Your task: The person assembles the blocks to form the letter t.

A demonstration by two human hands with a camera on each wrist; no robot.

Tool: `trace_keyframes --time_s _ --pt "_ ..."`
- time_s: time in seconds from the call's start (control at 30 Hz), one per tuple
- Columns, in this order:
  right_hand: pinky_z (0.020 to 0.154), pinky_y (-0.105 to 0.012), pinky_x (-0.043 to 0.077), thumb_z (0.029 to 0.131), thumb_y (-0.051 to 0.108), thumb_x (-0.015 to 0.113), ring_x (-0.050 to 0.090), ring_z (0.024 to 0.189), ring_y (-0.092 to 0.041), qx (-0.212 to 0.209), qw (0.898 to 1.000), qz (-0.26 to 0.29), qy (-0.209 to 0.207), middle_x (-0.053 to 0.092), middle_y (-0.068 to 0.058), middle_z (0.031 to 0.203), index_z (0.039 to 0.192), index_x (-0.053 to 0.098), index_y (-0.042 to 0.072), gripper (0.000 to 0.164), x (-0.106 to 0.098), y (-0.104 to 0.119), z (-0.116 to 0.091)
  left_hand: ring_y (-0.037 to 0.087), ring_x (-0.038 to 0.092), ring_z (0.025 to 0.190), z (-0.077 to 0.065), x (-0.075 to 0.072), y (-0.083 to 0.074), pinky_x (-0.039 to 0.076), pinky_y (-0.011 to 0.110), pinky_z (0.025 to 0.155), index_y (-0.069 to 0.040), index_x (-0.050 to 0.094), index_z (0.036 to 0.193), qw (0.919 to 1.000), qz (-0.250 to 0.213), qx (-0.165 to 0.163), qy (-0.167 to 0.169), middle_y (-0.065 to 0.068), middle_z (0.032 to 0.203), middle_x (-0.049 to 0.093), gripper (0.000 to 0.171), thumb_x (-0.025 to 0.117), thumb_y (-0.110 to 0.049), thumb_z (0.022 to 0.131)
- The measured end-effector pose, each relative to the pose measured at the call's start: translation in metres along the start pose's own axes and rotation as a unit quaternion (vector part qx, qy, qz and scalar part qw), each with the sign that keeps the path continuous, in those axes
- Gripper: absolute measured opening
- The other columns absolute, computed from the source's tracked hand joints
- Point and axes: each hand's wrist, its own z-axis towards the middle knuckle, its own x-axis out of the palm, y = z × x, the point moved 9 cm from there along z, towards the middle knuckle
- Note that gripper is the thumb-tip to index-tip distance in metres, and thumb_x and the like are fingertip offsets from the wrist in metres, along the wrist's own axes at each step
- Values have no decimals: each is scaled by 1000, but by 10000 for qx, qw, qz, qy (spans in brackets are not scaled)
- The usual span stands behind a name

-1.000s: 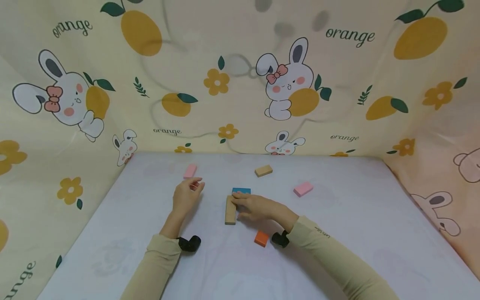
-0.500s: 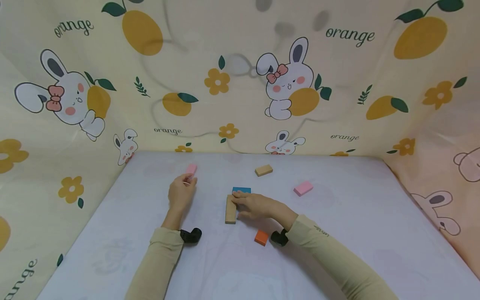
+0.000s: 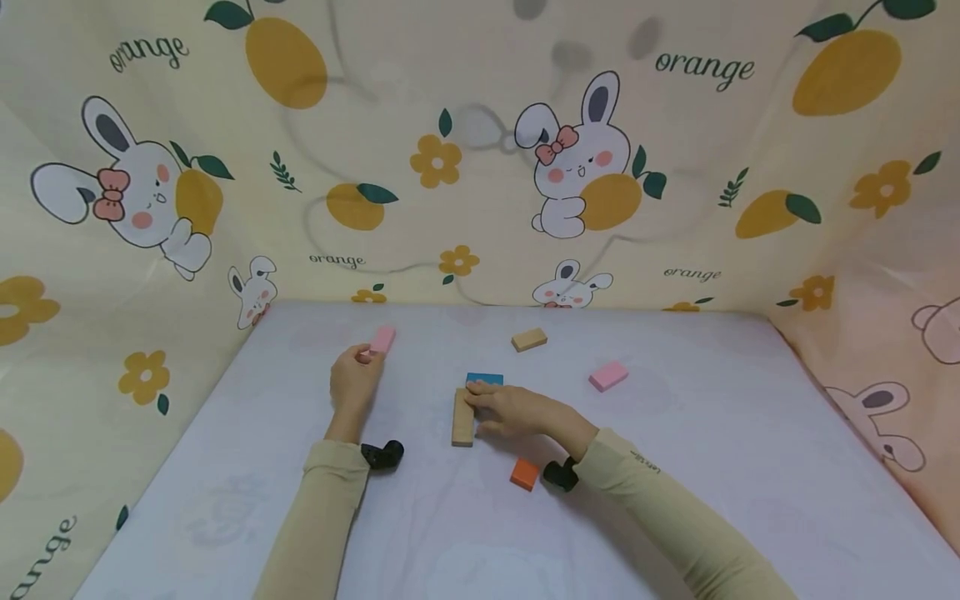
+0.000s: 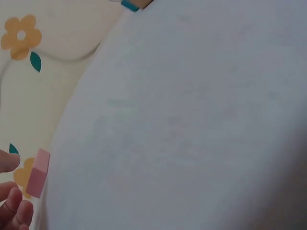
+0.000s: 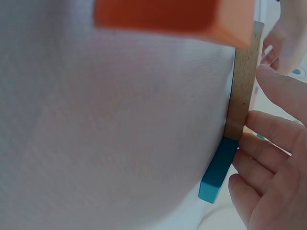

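left hand [image 3: 354, 387] has neared one pink block [image 3: 383, 339], cloth [image 3: 495, 221] behind printed "orange".

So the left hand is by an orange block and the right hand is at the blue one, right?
Not quite: the left hand is by a pink block, as the head view shows. The right hand is indeed at the blue block.

Pink blocks [image 3: 384, 338]; tan blocks [image 3: 462, 423]; blue block [image 3: 486, 378]; cream, rabbit-printed cloth [image 3: 487, 208].

Left hand [image 3: 354, 383] farther forward (thumb parted) than right hand [image 3: 517, 411].
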Motion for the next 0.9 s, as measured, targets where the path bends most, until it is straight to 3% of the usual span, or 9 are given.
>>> trace_keyframes --time_s 0.5,0.9 --pt "119 -45 32 96 25 59 28 149 -29 -38 9999 139 -4 29 -15 159 146 40 3 58 2 -1 -1 29 62 103 10 8 7 50 40 80 -11 60 129 9971 235 -683 238 10 116 68 53 66 -38 84" --pt "119 -44 33 95 25 59 30 148 -29 -75 9999 -21 -63 30 -15 159 146 40 2 59 2 -3 -1 32 62 112 11 12 10 50 44 84 -16 62 128 9942 544 -914 170 9 125 67 51 64 -42 84"
